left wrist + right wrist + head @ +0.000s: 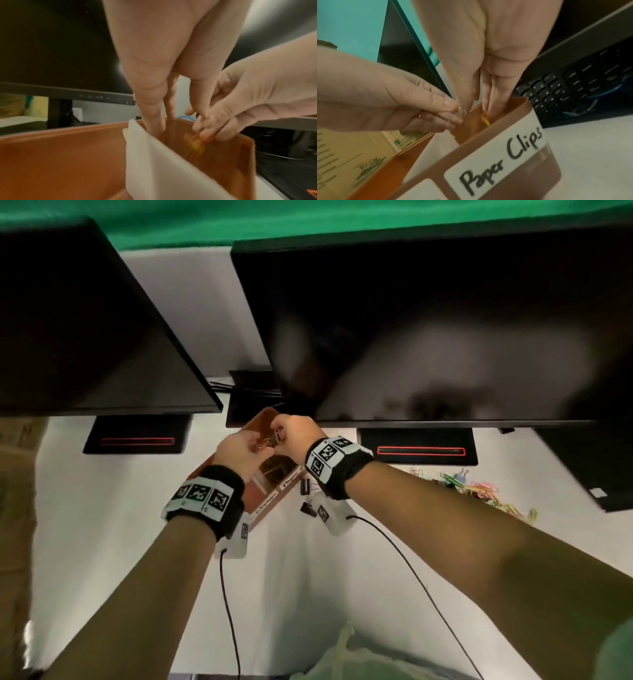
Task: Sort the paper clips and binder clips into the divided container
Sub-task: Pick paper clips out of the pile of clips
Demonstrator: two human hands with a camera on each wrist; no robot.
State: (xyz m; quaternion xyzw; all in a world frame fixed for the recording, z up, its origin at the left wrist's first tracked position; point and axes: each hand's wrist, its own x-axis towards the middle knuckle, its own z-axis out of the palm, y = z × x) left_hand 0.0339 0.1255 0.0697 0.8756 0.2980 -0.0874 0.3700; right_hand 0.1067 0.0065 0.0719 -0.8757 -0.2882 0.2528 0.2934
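Observation:
A brown divided container [265,419] stands on the white desk, with a white divider [154,162] inside and a "Paper Clips" label [501,155] on its front wall. Both hands meet just above it. My right hand [279,436] pinches a yellow paper clip [485,119] over the labelled compartment. My left hand [262,445] pinches a small bunch of paper clips [269,441] beside it, thumb pressed to fingers [450,106]. Two black binder clips [305,486] lie on the desk right of the container. A pile of coloured paper clips [479,491] lies further right.
Two dark monitors [428,320] hang over the back of the desk, and their stands [421,451] are behind the container. A black keyboard [573,86] lies to the right. A cardboard box [351,155] stands at the left. Cables [227,594] trail from the wrist cameras.

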